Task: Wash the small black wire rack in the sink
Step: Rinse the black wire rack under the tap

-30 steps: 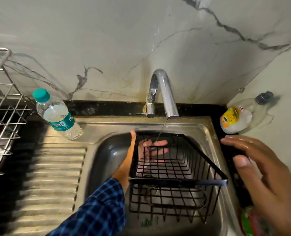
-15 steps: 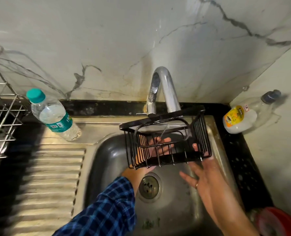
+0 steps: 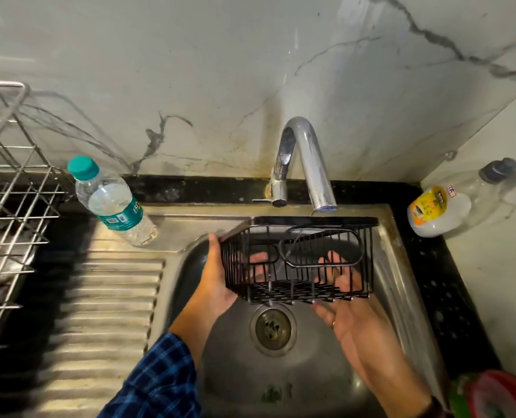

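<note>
The small black wire rack (image 3: 299, 260) is held up over the steel sink (image 3: 401, 291), just under the chrome tap (image 3: 308, 164). A thin stream of water falls from the spout into it. My left hand (image 3: 217, 282) grips the rack's left side, fingers showing through the wires. Under its right half, my right hand (image 3: 350, 315) supports it from below, fingers spread behind the wires. The drain (image 3: 273, 328) lies directly beneath the rack.
A water bottle with a teal cap (image 3: 112, 203) stands on the ribbed drainboard (image 3: 100, 312). A metal dish rack (image 3: 6, 206) is at the left. A tipped soap bottle (image 3: 449, 203) lies in the right corner. A red object (image 3: 498, 396) sits at the lower right.
The rack has been lifted from the basin and tipped up under the spout. My right hand came in from the counter and took hold of the rack's right underside.
</note>
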`<act>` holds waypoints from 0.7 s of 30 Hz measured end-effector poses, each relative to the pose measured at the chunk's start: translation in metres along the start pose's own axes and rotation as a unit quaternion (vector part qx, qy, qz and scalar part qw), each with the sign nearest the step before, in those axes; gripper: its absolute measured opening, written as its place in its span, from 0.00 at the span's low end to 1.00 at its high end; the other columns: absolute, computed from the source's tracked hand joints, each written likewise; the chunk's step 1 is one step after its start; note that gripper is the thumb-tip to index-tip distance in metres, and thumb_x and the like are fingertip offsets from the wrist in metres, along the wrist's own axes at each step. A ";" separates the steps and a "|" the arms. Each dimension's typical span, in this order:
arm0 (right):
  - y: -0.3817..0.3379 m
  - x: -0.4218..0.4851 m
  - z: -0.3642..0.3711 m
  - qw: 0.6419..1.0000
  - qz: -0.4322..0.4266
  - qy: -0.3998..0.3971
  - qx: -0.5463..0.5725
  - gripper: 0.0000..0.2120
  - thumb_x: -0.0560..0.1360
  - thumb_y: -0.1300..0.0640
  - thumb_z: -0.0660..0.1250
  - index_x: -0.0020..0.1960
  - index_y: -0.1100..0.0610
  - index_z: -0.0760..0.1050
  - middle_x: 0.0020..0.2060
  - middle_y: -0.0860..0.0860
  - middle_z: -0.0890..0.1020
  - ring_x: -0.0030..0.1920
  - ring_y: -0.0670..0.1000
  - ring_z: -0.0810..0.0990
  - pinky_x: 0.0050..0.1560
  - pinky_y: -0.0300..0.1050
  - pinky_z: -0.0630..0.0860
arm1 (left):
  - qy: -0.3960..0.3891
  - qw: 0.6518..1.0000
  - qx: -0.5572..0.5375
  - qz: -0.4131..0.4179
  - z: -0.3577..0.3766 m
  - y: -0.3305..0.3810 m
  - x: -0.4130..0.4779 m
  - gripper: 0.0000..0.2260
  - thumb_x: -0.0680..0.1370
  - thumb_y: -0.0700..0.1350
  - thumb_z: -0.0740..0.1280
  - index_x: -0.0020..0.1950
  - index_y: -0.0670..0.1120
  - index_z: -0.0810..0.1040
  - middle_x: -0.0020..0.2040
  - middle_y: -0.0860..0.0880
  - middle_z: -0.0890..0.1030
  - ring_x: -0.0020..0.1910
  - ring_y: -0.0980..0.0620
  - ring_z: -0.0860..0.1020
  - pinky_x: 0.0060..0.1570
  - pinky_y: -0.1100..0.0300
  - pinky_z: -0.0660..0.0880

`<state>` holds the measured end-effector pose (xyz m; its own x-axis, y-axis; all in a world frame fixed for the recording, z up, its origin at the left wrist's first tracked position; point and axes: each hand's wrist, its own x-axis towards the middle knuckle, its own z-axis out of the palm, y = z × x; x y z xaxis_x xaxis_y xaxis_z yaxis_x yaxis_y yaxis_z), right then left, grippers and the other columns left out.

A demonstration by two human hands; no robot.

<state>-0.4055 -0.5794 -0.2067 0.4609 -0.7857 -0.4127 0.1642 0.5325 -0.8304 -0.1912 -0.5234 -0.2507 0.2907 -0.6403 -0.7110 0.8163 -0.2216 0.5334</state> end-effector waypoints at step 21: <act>0.027 0.032 -0.016 0.935 0.190 0.152 0.259 0.14 0.84 0.61 0.54 0.64 0.66 0.73 0.51 0.63 0.85 0.47 0.60 0.87 0.44 0.58 0.84 | 0.079 0.915 0.343 0.195 -0.012 0.030 -0.034 0.36 0.72 0.78 0.47 0.57 0.54 0.80 0.44 0.50 0.88 0.50 0.48 0.85 0.57 0.42 0.79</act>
<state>-0.4000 -0.5952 -0.2485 0.3162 -0.5205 -0.7932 0.4762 0.8102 -0.3418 -0.1707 -0.4990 -0.2159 0.6070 -0.6664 -0.4329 0.1440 -0.4434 0.8847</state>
